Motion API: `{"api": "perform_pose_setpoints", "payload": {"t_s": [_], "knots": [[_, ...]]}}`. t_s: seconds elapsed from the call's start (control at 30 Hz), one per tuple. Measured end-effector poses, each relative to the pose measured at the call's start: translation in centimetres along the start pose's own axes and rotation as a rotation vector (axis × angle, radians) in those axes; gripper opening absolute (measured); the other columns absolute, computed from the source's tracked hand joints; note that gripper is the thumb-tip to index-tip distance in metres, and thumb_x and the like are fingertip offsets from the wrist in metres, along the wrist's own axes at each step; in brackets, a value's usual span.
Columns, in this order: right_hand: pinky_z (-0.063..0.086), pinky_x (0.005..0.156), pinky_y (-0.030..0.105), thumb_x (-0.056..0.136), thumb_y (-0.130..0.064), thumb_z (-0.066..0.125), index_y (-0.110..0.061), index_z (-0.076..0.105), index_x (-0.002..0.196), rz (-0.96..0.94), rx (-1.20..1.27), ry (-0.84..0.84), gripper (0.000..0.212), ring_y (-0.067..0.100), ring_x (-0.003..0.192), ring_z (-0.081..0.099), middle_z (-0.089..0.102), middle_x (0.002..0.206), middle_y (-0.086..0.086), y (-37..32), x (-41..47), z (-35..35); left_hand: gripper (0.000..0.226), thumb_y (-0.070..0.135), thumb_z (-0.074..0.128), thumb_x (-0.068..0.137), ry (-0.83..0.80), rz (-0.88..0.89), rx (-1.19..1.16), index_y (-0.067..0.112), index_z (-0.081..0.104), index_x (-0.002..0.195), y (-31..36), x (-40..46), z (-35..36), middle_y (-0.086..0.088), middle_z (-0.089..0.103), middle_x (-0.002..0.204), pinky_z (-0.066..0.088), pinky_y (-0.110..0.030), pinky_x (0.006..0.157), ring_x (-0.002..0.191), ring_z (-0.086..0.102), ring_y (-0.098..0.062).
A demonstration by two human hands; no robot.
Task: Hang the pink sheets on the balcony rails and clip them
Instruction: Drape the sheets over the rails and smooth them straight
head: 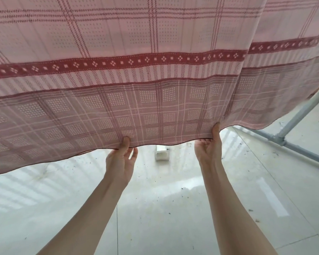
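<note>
Pink sheet (136,70) fills the upper view, spread wide and hanging down toward the camera; its dark-trimmed lower hem waves just above the tiled floor (155,208). Whatever carries the sheet's top lies out of view, so whether it is already draped on a balcony rail cannot be told. Left hand (121,162) is raised to the hem: thumb on the near face of the sheet, fingers (134,153) passing under and behind the hem, pinching the cloth. Right hand (208,150) is beside it along the same hem, thumb pressed up on the near face, palm toward the camera, the other fingers curled behind the edge, also grasping the sheet. Grey metal pipe frame (291,118) stands to the right of the sheet, partly behind its corner. Small white block (162,153) sits on the floor below the hem, between the two hands. No clips visible anywhere. Judgement: sheet is up and being pulled straight or evened out along its lower edge; clipping looks not yet done, and any further sheets remain to be hung.
</note>
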State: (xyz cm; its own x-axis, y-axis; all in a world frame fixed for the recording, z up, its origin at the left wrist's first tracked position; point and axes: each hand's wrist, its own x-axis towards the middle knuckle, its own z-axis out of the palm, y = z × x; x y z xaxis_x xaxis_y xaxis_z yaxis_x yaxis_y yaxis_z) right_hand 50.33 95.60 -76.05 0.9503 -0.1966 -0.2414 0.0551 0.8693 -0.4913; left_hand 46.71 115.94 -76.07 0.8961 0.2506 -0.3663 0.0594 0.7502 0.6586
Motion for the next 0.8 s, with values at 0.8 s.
{"api": "perform_pose_setpoints", "payload": {"t_s": [0.8], "knots": [[0.047, 0.099, 0.029, 0.096, -0.016, 0.044, -0.010, 0.060, 0.111, 0.083, 0.015, 0.058, 0.022, 0.014, 0.109, 0.059, 0.068, 0.104, 0.000, 1.3, 1.5, 4.3, 0.010, 0.016, 0.056, 0.089, -0.057, -0.195, 0.165, 0.022, 0.059, 0.095, 3.0, 1.7, 4.0, 0.005, 0.063, 0.100, 0.044, -0.032, 0.084, 0.102, 0.057, -0.016]]}}
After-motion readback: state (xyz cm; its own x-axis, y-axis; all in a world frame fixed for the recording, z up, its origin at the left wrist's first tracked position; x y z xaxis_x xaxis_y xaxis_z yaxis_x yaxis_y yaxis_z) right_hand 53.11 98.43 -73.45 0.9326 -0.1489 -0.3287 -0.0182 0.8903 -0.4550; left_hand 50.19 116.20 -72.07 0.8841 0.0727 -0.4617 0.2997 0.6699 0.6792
